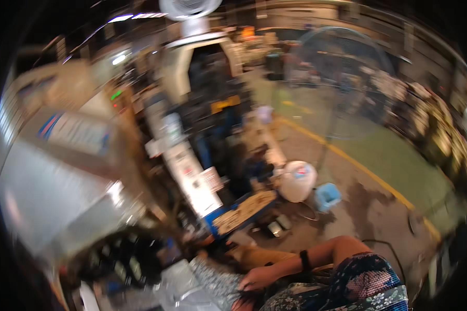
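Note:
From the lower right my right forearm reaches leftward, with a black band at the wrist and a dark floral sleeve (368, 277) above the elbow. My right hand (257, 278) lies at the edge of a grey-and-white patterned cloth (215, 284), its fingers curled onto it. Whether that cloth is a sleeve or a loose piece, I cannot tell. Below it, a reddish skin-toned patch at the lower edge may be part of my left hand (241, 305); its fingers do not show. Left of the cloth is a pale translucent sheet or bag (184, 285). The picture is smeared by motion.
A large grey metal machine housing (62, 176) fills the left. Ahead stands a dark machine (218, 103) with a pale frame. A white plastic jug (298, 181) and a light-blue bucket (328, 197) stand on the stained floor, near a stand fan (340, 78). A cable (392, 249) lies at right.

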Tool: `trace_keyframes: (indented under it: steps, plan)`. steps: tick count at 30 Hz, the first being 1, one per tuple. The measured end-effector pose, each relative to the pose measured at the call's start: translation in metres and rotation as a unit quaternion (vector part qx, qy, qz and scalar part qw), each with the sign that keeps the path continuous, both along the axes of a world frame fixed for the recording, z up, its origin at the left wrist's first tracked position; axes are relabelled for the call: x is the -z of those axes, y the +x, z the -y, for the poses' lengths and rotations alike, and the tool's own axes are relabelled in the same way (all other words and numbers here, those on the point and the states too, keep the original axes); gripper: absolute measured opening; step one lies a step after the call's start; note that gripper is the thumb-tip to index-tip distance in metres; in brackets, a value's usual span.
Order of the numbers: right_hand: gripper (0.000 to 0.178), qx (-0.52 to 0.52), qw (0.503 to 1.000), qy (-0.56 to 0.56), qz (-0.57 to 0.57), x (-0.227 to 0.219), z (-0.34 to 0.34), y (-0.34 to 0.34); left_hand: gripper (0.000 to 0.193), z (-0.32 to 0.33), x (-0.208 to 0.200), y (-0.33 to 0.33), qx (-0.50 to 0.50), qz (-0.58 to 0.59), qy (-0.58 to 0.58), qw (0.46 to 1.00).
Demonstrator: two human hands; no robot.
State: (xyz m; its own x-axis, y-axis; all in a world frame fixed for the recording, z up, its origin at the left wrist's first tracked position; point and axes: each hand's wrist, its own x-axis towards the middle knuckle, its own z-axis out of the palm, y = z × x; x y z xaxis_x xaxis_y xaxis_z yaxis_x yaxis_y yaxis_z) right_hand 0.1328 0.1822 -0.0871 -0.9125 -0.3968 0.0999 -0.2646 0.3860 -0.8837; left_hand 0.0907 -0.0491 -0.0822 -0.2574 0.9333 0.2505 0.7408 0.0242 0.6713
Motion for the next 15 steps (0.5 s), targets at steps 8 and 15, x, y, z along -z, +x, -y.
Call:
trace_keyframes:
  steps: [8, 15]
  plan:
    - [0.058, 0.284, 0.913, 0.256, 0.142, -0.013, -0.027, 0.177, 0.028, -0.135, -0.025, -0.009, 0.353, -0.054, -0.007, 0.934]
    - [0.059, 0.382, 0.869, 0.258, 0.179, -0.014, -0.028, 0.208, 0.024, -0.161, -0.034, 0.014, 0.39, -0.083, -0.028, 0.917]
